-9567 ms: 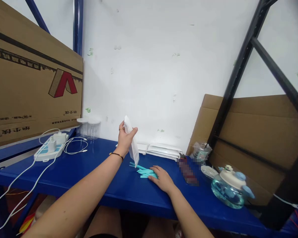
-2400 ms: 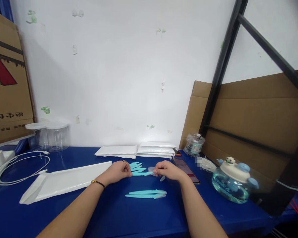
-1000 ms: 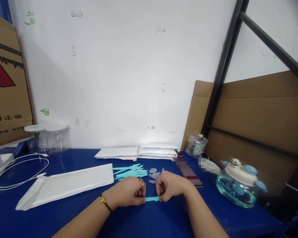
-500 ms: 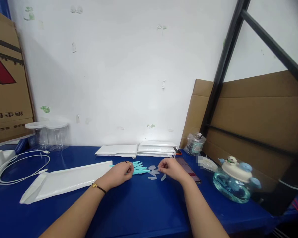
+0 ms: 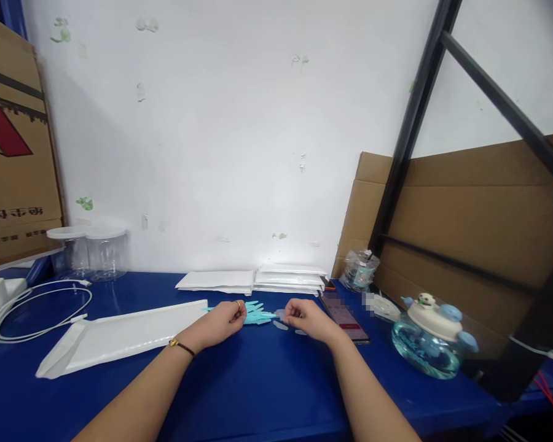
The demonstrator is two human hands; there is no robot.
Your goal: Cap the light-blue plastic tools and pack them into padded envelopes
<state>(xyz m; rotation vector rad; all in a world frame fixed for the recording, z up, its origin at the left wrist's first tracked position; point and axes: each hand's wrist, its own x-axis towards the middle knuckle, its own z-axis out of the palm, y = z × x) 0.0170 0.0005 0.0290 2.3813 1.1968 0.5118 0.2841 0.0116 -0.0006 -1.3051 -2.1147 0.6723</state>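
Several thin turquoise pieces [image 5: 258, 314] lie fanned out on the blue table [image 5: 258, 380]. My left hand [image 5: 228, 320] is closed at their left side, its fingertips pinched together; what it holds, if anything, is too small to make out. Small translucent pieces [image 5: 281, 326] lie just right of the turquoise ones. Over these my right hand [image 5: 304, 318] is closed too, thumb and fingers together, covering part of them. Nothing can be made out between its fingertips.
A long white padded envelope [image 5: 129, 334] lies left of my hands, with a white cable [image 5: 41, 341] beyond. White packets [image 5: 288, 280] line the wall. On the right are a phone [image 5: 345, 316], a glass teapot [image 5: 426, 344] and a wrapped cup [image 5: 359, 270]. Clear jars [image 5: 107, 255] stand back left.
My right hand has moved slightly left and now covers more of the translucent pieces. More of the phone shows. My left hand has barely moved.
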